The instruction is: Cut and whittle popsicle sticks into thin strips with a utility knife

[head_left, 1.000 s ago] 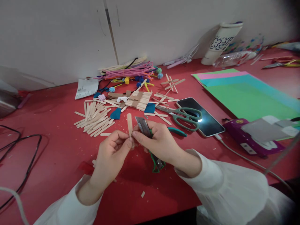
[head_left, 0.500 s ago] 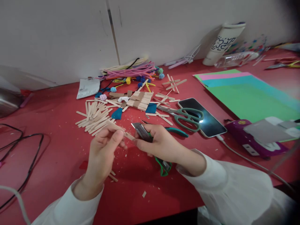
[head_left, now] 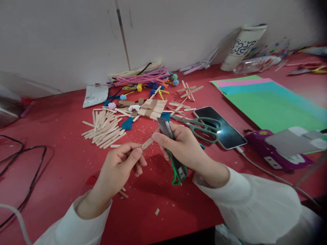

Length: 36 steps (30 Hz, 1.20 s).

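Observation:
Between thumb and fingers, my left hand pinches a wooden craft stick whose far end reaches up to the fingertips of my right hand. That right hand is closed round a green and black utility knife. Its blade points up and away, above the stick, and its handle end hangs below the palm. Behind my left hand lies a heap of craft sticks. Beyond the knife rests a flat panel of joined sticks, with scraps of blue felt near it.
Green-handled scissors lie partly over a phone at the right. Coloured paper, a purple box and a tumbler are further right. Pipe cleaners lie by the wall. Wood shavings dot the red table.
The knife has swung more upright and slightly right, its blade lifted. My left hand has shifted right, and the stick now slants up to my right fingertips.

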Tool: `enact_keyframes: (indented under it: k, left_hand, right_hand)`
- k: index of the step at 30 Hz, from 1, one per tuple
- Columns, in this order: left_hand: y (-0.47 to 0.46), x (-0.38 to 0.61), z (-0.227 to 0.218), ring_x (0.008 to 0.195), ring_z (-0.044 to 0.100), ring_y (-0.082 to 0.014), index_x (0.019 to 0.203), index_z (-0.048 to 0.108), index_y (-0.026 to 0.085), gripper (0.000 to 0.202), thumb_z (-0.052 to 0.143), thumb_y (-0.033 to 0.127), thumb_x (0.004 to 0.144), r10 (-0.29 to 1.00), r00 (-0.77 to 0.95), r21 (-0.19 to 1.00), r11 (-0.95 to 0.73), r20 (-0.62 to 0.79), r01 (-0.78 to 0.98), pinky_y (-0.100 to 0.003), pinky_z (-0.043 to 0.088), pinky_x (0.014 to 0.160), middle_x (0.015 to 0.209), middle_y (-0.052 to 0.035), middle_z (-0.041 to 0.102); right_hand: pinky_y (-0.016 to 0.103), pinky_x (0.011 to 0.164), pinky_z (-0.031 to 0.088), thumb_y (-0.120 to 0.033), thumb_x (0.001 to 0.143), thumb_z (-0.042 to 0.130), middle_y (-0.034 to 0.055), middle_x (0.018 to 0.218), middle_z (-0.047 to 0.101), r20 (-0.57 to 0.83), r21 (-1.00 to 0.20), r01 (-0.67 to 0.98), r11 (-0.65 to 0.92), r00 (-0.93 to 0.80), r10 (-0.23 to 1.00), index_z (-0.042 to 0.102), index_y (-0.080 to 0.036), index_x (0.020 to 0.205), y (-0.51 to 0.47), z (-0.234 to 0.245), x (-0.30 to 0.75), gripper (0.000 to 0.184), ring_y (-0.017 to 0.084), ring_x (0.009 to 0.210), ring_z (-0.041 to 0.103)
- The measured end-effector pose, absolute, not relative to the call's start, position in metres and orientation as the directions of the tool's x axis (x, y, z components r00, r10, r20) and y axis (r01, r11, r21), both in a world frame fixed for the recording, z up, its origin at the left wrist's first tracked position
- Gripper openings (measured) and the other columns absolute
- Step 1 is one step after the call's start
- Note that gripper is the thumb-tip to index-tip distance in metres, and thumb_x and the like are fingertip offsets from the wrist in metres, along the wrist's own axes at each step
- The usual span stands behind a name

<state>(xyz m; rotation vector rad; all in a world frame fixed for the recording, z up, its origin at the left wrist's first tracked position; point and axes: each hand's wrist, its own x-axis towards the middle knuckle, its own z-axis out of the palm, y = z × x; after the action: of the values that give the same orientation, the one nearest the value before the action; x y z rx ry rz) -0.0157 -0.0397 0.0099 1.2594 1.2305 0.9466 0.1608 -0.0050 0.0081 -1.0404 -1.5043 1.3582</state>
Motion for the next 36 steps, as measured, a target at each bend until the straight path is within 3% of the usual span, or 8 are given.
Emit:
enact_keyframes:
  k: [5, 10, 15, 23, 32, 36]
  left_hand:
    - [-0.040, -0.014, 0.008, 0.041, 0.040, -0.0018, 0.086, 0.059, 0.017, 0.018, 0.055, 0.035, 0.086, 0.997, -0.057, 0.985, 0.054, -0.045, 0.167, -0.012, 0.034, 0.037, 0.064, 0.0042, 0.059]
    - [-0.043, -0.011, 0.004, 0.043, 0.035, -0.0029, 0.088, 0.056, 0.019, 0.017, 0.051, 0.036, 0.088, 0.998, -0.062, 0.983, 0.036, -0.025, 0.182, -0.013, 0.031, 0.037, 0.066, 0.0051, 0.054]
    - [-0.047, -0.007, 0.005, 0.040, 0.037, -0.0045, 0.084, 0.057, 0.019, 0.019, 0.049, 0.035, 0.089, 0.998, -0.063, 0.947, 0.000, 0.021, 0.321, -0.014, 0.034, 0.039, 0.051, 0.0081, 0.044]
    - [-0.050, -0.005, 0.007, 0.038, 0.044, -0.0058, 0.088, 0.059, 0.020, 0.019, 0.049, 0.036, 0.089, 0.995, -0.097, 0.921, 0.002, 0.039, 0.390, -0.015, 0.038, 0.038, 0.050, 0.0077, 0.048]
    - [-0.051, -0.010, 0.004, 0.058, 0.058, -0.0092, 0.101, 0.062, 0.023, 0.020, 0.049, 0.032, 0.090, 0.968, -0.037, 0.746, -0.167, 0.249, 0.644, -0.020, 0.047, 0.059, 0.081, 0.0009, 0.069]
    - [-0.050, -0.011, 0.006, 0.069, 0.063, -0.0112, 0.100, 0.065, 0.022, 0.020, 0.049, 0.029, 0.090, 0.950, 0.021, 0.664, -0.234, 0.312, 0.711, -0.021, 0.048, 0.066, 0.087, 0.0001, 0.071]
  right_hand:
    - [0.021, 0.044, 0.034, -0.030, 0.089, 0.045, -0.0081, 0.053, 0.045, 0.185, -0.953, 0.171, 0.250, -0.326, 0.927, 0.043, -0.020, 0.075, -0.016, 0.006, 0.156, 0.016, 0.006, 0.042, 0.044]
    - [0.023, 0.046, 0.030, -0.028, 0.091, 0.038, -0.0069, 0.057, 0.040, 0.089, -0.908, 0.326, 0.263, -0.464, 0.881, 0.033, -0.022, 0.071, -0.025, 0.009, 0.151, 0.022, 0.008, 0.045, 0.043]
    - [0.024, 0.049, 0.029, -0.028, 0.091, 0.037, -0.0050, 0.060, 0.043, 0.060, -0.882, 0.387, 0.270, -0.476, 0.877, 0.036, -0.022, 0.076, -0.027, 0.009, 0.150, 0.017, 0.010, 0.049, 0.045]
    - [0.024, 0.051, 0.027, -0.029, 0.091, 0.038, -0.0029, 0.060, 0.043, 0.114, -0.850, 0.415, 0.324, -0.456, 0.883, 0.036, -0.021, 0.071, -0.027, 0.007, 0.150, 0.021, 0.011, 0.054, 0.038]
    - [0.023, 0.049, 0.030, -0.026, 0.090, 0.040, -0.0036, 0.058, 0.042, 0.041, -0.866, 0.424, 0.266, -0.470, 0.882, 0.039, -0.021, 0.071, -0.027, 0.011, 0.151, 0.020, 0.010, 0.050, 0.040]
    - [0.020, 0.040, 0.034, -0.030, 0.091, 0.038, -0.0054, 0.055, 0.046, -0.159, -0.952, 0.306, 0.007, -0.514, 0.843, 0.040, -0.021, 0.073, -0.026, 0.015, 0.152, 0.019, 0.008, 0.041, 0.044]
